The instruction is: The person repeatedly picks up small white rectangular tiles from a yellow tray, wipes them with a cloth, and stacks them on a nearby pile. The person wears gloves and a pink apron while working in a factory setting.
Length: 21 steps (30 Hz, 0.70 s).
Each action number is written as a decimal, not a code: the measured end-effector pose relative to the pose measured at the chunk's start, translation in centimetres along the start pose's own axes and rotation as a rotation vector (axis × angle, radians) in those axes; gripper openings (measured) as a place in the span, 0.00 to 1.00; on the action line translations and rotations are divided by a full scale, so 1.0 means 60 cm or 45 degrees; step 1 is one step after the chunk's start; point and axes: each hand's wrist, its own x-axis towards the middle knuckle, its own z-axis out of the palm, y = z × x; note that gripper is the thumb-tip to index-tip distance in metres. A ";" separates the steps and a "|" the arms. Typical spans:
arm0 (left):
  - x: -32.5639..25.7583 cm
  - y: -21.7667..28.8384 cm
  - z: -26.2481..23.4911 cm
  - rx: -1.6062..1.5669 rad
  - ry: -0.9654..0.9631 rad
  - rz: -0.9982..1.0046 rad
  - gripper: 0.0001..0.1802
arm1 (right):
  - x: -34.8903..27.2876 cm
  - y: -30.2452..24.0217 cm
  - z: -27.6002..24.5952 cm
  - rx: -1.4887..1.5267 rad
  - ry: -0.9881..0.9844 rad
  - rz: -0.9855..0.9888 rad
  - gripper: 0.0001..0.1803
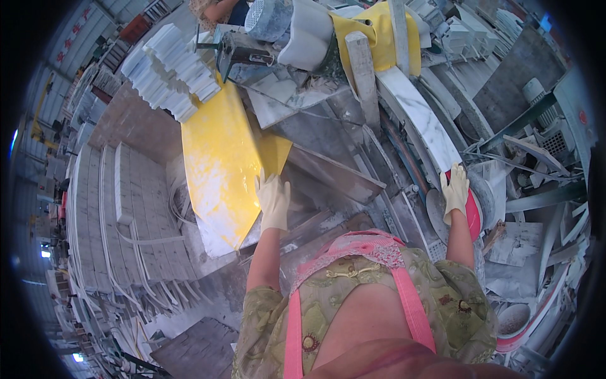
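Note:
Pale rubber gloves cover both my hands. My left hand [273,201] has its fingers stretched out at the right edge of a wet yellow sheet [221,142], which is draped over a bench; whether it touches the sheet I cannot tell. On the right, my right hand [455,191] lies with fingers apart at the near end of a long white, grey-veined stone strip [420,114]. A red curved band [472,211] shows beside and under that hand, with a grey round disc-like piece [437,211] close by its wrist.
White slabs [170,69] are stacked behind the yellow sheet. Rows of long grey-veined stone strips [126,215] stand at left. An upright post [362,76] and a second yellow cover [385,38] are at the far side. Stone offcuts [514,243] and a bucket [512,319] lie right.

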 end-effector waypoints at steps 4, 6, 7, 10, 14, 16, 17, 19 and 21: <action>-0.001 0.000 -0.001 0.014 0.025 0.021 0.13 | -0.006 0.000 -0.003 -0.011 0.027 0.005 0.35; 0.000 0.000 -0.001 -0.002 0.010 0.010 0.13 | -0.008 0.000 -0.004 -0.007 0.023 0.012 0.35; 0.000 0.000 -0.001 0.000 0.033 0.023 0.13 | -0.009 0.000 -0.005 0.001 0.014 0.019 0.35; 0.000 -0.001 0.000 0.003 0.031 0.027 0.13 | -0.010 0.002 -0.007 -0.002 -0.025 0.042 0.35; -0.001 -0.003 0.003 0.026 -0.029 0.005 0.14 | -0.015 0.006 -0.006 -0.003 -0.028 0.066 0.35; -0.002 -0.004 0.004 0.045 -0.044 0.003 0.15 | -0.017 0.008 -0.005 0.010 -0.026 0.061 0.35; -0.002 -0.004 0.004 0.040 -0.061 -0.009 0.16 | -0.018 0.009 -0.005 0.013 -0.019 0.066 0.35; -0.002 -0.004 0.004 0.057 -0.039 0.005 0.16 | -0.020 0.011 -0.004 0.007 -0.036 0.074 0.36; -0.001 -0.004 0.004 0.043 -0.058 -0.014 0.16 | -0.020 0.013 -0.004 -0.009 -0.043 0.085 0.36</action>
